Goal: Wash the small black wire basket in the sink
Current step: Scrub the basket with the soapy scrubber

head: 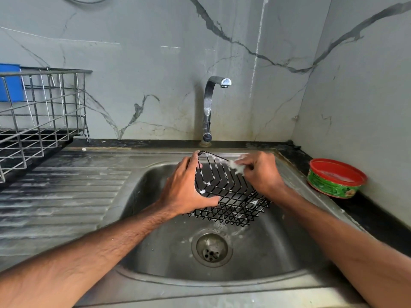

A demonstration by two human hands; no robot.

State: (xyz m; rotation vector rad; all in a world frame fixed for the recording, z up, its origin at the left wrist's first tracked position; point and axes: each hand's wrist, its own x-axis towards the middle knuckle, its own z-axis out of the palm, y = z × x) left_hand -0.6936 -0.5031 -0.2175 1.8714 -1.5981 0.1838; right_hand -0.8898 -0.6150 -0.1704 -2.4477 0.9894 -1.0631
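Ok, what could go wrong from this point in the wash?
The small black wire basket is sudsy and held tilted over the steel sink by the left hand gripping one side; it could slip and drop. The right hand pinches a white foamy pad against thin wires, where skin might snag. Suds may stay in the mesh unless rinsed.

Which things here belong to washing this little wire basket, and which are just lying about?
In use: black wire basket, left hand gripping it, right hand holding a soapy scrubber, sink, tap, soap tub.
Lying about: steel dish rack, blue object behind it.
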